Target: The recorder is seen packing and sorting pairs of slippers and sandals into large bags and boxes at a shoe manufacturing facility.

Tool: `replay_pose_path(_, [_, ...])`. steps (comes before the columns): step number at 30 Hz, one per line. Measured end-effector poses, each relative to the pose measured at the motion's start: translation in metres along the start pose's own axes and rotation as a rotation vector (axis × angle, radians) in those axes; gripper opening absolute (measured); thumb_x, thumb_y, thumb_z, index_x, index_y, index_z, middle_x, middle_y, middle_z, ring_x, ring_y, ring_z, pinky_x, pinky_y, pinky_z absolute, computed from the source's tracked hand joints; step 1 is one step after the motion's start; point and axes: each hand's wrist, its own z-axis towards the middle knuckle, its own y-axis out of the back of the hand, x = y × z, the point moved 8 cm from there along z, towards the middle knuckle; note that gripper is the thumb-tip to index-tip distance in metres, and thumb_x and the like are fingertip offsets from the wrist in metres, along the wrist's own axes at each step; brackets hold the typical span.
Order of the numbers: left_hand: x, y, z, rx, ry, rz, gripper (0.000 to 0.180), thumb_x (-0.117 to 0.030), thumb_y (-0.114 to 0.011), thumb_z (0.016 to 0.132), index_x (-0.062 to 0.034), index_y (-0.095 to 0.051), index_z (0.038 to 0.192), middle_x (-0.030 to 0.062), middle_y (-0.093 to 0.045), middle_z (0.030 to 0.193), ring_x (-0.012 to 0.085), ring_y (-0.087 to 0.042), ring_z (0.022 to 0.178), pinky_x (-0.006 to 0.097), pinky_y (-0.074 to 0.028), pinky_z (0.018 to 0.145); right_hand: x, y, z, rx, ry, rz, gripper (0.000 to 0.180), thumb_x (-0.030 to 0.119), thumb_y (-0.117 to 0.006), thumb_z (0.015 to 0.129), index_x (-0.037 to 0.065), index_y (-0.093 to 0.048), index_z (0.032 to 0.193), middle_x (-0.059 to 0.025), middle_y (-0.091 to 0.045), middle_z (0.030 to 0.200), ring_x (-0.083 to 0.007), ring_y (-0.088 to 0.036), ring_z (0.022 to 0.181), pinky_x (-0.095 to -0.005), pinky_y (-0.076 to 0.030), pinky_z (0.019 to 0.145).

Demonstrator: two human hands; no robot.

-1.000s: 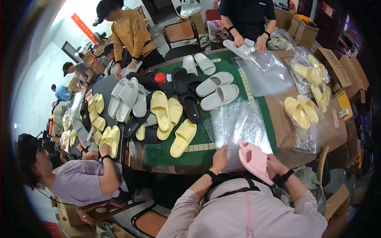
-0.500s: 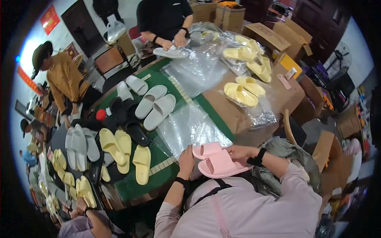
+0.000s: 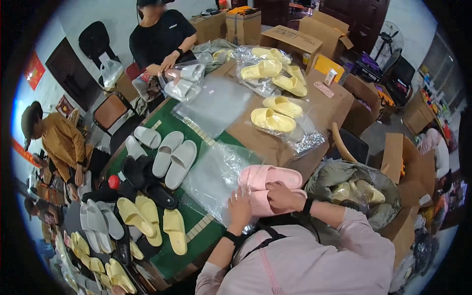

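A pair of pink slippers (image 3: 269, 176) lies side by side in front of me at the table's near edge. My right hand (image 3: 284, 197) is closed on the nearer slipper, fingers bent at its strap. Next to the slippers' left end, my left hand (image 3: 239, 208) rests with its fingers stretched out over a clear plastic bag (image 3: 211, 183). The bag lies flat on the green mat (image 3: 172, 264), partly beside and against the slippers. How far the slippers reach into the bag I cannot tell.
Grey slippers (image 3: 181, 164), black slippers (image 3: 160, 195) and yellow slippers (image 3: 174, 231) lie to the left. Bagged yellow slippers (image 3: 275, 118) sit on brown cardboard (image 3: 255, 140). Across the table, a person (image 3: 162, 37) handles bagged grey slippers (image 3: 184, 88). A padded sack (image 3: 388, 204) stands at right.
My view has shifted. The pink slippers are turned more level, with my right hand farther over the nearer one. The person opposite now has grey slippers in a clear bag.
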Motion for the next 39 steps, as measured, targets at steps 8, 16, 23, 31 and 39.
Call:
replay_pose_path(8, [-0.023,0.027,-0.004,0.025,0.04,-0.143,0.05,-0.012,-0.042,0.087,-0.0084,-0.032,0.136,0.0329,-0.029,0.133,0.0508,-0.03,0.121,0.055,-0.029,0.099,0.013,-0.004,0.01,-0.169,-0.197,-0.023,0.019,0.022,-0.06,0.069,0.003,-0.063,0.067,-0.0131,-0.059,0.081,-0.0289,-0.054,0.087,-0.0438,-0.037,0.083])
replay_pose_path(16, [-0.038,0.053,-0.002,-0.013,-0.117,-0.302,0.041,-0.013,-0.036,0.091,-0.005,-0.037,0.132,0.035,-0.034,0.128,0.0479,-0.036,0.117,0.05,-0.028,0.1,0.014,-0.012,0.04,-0.092,-0.265,-0.052,0.024,0.028,-0.062,0.065,0.005,-0.061,0.073,-0.0163,-0.058,0.091,-0.0298,-0.051,0.096,-0.041,-0.036,0.076])
replay_pose_path(23, [0.016,0.049,-0.002,-0.305,-0.039,-0.252,0.053,-0.005,-0.047,0.082,0.0007,-0.034,0.133,0.0254,-0.033,0.135,0.0447,-0.035,0.119,0.046,-0.03,0.099,0.022,0.005,0.042,-0.401,-0.126,0.071,0.019,0.021,-0.06,0.065,0.005,-0.061,0.075,-0.0178,-0.055,0.09,-0.0342,-0.052,0.087,-0.0455,-0.038,0.071])
replay_pose_path(31, [0.021,0.028,-0.01,-0.025,0.271,-0.21,0.063,-0.003,-0.047,0.08,0.0039,-0.02,0.137,0.0296,-0.055,0.1,0.0403,-0.056,0.08,0.048,-0.045,0.069,0.002,-0.043,0.015,-0.521,-0.288,0.05,0.024,0.021,-0.056,0.075,0.004,-0.053,0.091,-0.025,-0.051,0.098,-0.0429,-0.048,0.084,-0.0512,-0.035,0.074])
replay_pose_path(39, [-0.033,0.016,-0.018,0.309,-0.12,-0.079,0.073,-0.009,-0.05,0.079,0.0073,-0.01,0.137,0.0204,-0.061,0.073,0.0367,-0.058,0.061,0.044,-0.048,0.056,-0.016,-0.049,0.03,-0.502,-0.354,-0.02,0.025,0.027,-0.054,0.077,0.005,-0.051,0.09,-0.0231,-0.05,0.095,-0.0401,-0.048,0.083,-0.0488,-0.034,0.071])
